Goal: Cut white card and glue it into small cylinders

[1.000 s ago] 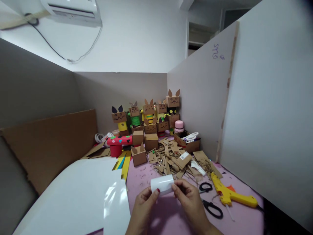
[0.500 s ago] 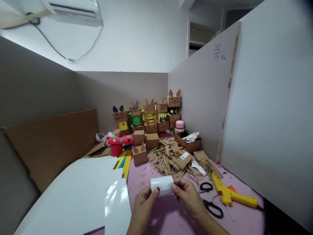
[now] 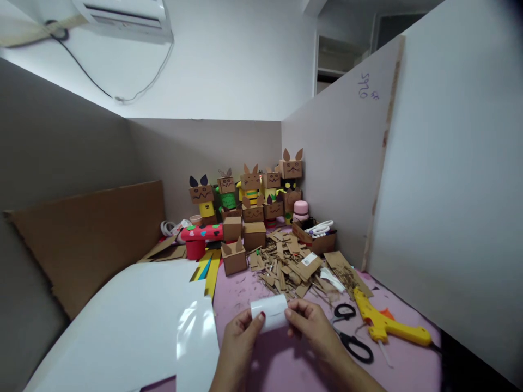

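A glossy white paper tube (image 3: pixel 268 312) is held up above the pink tabletop, lying sideways between my two hands. My left hand (image 3: pixel 242 340) grips its left end, with the thumb pressed on the front. At the right end, my right hand (image 3: pixel 311 325) pinches the edge between thumb and fingers. A seam line shows on the tube's front. Black-handled scissors (image 3: pixel 352 340) lie just right of my right hand, their blades partly hidden. Beyond them rests a yellow glue gun (image 3: pixel 388 325) with a glue stick in it.
Large white glossy sheets (image 3: pixel 134 321) cover the left of the table. A heap of cardboard scraps (image 3: pixel 284 264) lies ahead. Behind stand several cardboard animal figures (image 3: pixel 250 182), small boxes (image 3: pixel 233 258) and a red spotted tube (image 3: pixel 203 233). Partition walls (image 3: pixel 339 163) close the sides.
The tube has tilted slightly, its right end a little higher, and shifted slightly left. Both hands keep their grip. Scissors and glue gun stay in place.
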`<state>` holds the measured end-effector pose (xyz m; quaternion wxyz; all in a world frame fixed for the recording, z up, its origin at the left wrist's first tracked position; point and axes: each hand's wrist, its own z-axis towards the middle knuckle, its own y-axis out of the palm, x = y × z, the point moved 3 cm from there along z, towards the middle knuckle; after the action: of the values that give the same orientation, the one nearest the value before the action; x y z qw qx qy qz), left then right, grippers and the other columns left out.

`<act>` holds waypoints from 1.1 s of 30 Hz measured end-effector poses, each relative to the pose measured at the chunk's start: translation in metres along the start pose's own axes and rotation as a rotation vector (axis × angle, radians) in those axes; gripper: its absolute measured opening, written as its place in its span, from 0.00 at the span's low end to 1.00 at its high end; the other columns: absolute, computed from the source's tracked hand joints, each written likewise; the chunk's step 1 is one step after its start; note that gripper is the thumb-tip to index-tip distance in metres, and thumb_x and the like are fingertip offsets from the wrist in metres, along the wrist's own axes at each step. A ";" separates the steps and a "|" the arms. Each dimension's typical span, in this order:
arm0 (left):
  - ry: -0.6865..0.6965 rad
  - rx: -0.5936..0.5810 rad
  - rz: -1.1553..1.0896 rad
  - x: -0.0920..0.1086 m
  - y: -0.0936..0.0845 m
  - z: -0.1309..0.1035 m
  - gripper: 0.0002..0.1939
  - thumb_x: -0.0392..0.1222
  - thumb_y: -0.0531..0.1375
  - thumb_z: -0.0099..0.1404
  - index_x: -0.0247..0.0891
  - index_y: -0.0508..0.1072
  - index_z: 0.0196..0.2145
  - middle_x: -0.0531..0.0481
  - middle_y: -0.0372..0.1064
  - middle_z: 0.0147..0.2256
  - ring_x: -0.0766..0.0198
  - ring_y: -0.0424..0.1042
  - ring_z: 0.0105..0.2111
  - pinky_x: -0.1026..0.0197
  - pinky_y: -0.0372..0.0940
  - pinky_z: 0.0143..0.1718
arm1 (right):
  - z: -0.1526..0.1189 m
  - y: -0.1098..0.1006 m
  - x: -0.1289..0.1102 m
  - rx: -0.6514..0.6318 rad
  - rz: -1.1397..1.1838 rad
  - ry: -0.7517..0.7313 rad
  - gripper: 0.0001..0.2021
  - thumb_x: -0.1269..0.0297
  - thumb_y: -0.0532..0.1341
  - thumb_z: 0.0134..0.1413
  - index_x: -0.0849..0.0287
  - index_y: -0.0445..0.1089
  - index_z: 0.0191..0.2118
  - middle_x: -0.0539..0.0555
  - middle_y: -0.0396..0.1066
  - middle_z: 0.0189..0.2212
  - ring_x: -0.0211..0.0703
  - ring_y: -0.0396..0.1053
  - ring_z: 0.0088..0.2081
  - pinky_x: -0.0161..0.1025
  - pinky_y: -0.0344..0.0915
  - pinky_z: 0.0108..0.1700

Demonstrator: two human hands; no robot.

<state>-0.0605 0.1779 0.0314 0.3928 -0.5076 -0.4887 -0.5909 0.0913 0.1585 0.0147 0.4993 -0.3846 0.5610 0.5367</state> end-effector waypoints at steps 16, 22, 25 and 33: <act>-0.018 0.212 0.099 -0.037 -0.010 0.010 0.26 0.47 0.65 0.45 0.33 0.70 0.42 0.54 0.69 0.17 0.69 0.61 0.13 0.69 0.52 0.15 | 0.002 0.001 0.011 0.013 -0.117 0.117 0.10 0.57 0.59 0.39 0.60 0.63 0.23 0.43 0.61 0.07 0.28 0.52 0.09 0.25 0.43 0.12; -0.010 0.108 0.170 -0.015 -0.004 -0.001 0.24 0.45 0.65 0.47 0.30 0.76 0.42 0.51 0.70 0.18 0.65 0.64 0.17 0.65 0.57 0.18 | 0.002 0.000 0.015 0.010 -0.089 0.127 0.11 0.57 0.59 0.41 0.60 0.62 0.24 0.45 0.66 0.09 0.28 0.53 0.10 0.25 0.46 0.13; -0.009 0.138 0.159 -0.009 -0.004 -0.003 0.23 0.44 0.66 0.45 0.31 0.78 0.40 0.50 0.71 0.18 0.60 0.68 0.21 0.63 0.61 0.22 | 0.002 0.000 0.015 0.007 -0.069 0.135 0.11 0.58 0.60 0.41 0.61 0.63 0.25 0.46 0.66 0.10 0.29 0.55 0.10 0.26 0.48 0.14; 0.002 0.144 0.138 -0.009 -0.003 -0.002 0.21 0.42 0.66 0.44 0.32 0.79 0.38 0.50 0.71 0.17 0.61 0.68 0.21 0.64 0.62 0.21 | 0.001 0.001 0.011 0.002 -0.023 0.134 0.08 0.66 0.62 0.35 0.63 0.66 0.27 0.47 0.69 0.13 0.30 0.59 0.15 0.28 0.52 0.18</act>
<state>-0.0623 0.1767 0.0222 0.4686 -0.5097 -0.4934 -0.5264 0.0877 0.1611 0.0040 0.4670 -0.4256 0.5893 0.5034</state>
